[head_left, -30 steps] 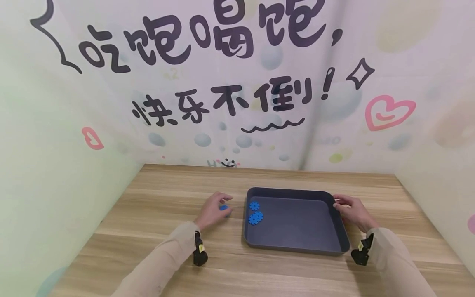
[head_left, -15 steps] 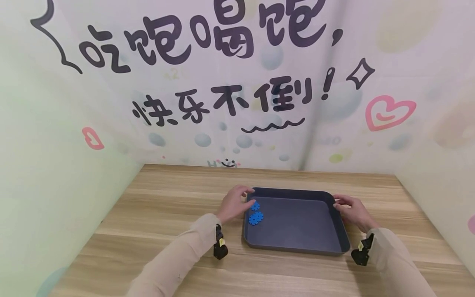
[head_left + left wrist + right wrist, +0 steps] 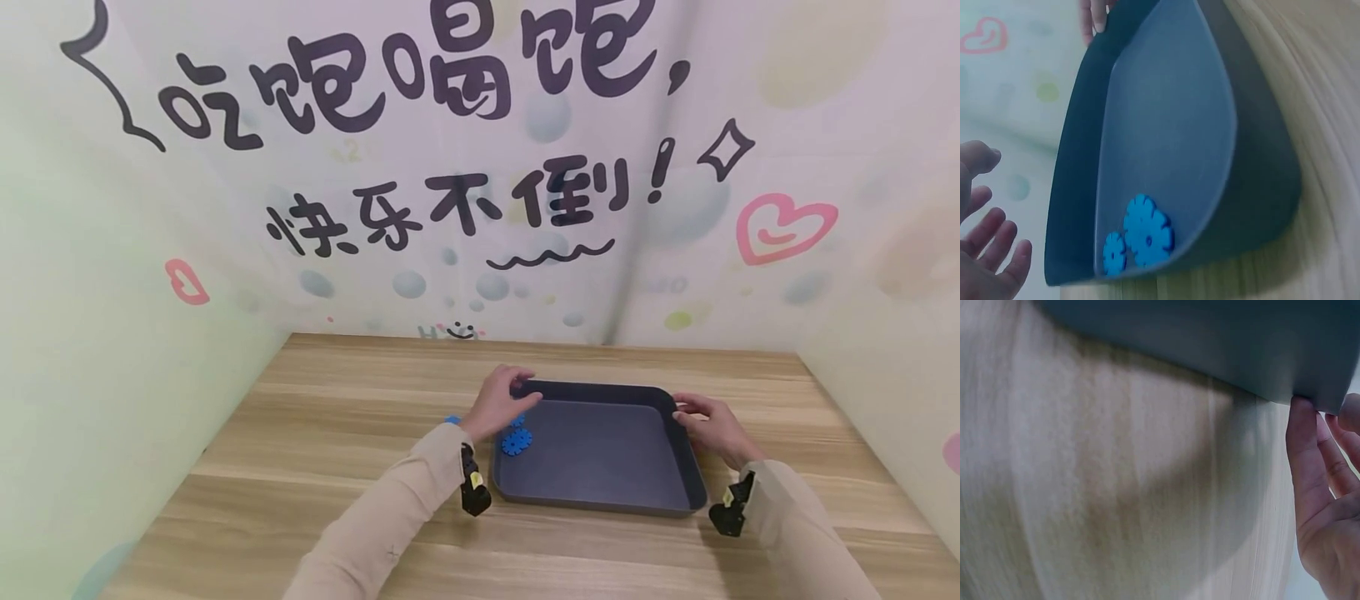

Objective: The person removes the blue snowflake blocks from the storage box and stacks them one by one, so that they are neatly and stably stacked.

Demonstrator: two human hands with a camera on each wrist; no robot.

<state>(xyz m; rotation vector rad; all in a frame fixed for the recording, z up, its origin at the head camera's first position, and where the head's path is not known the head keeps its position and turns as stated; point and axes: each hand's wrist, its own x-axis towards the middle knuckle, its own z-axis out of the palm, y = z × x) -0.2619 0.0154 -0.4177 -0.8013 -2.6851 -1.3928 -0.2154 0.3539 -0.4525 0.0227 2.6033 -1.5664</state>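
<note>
My left hand [image 3: 501,402] hovers over the far left corner of the dark grey tray [image 3: 600,507], fingers loosely spread with nothing between them. In the left wrist view, the fingers of that hand [image 3: 988,237] show apart from the tray wall. Several blue notched discs, like snowflake building pieces [image 3: 517,442], lie inside the tray at its left end, partly behind the left hand. Another blue disc [image 3: 452,420] lies on the table left of the tray, partly hidden by the sleeve. My right hand [image 3: 716,429] grips the tray's right rim near the far corner, its thumb over the edge.
The wood-grain table [image 3: 337,400] meets a printed wall cloth [image 3: 420,308] behind the tray. Pale side walls stand at left and right. A small black camera [image 3: 474,483] is strapped to the left wrist, another camera [image 3: 729,507] to the right.
My left hand has moved right, from the blue disc beside the tray to above the tray's far left corner, uncovering that disc. My right hand and the tray have stayed in place.
</note>
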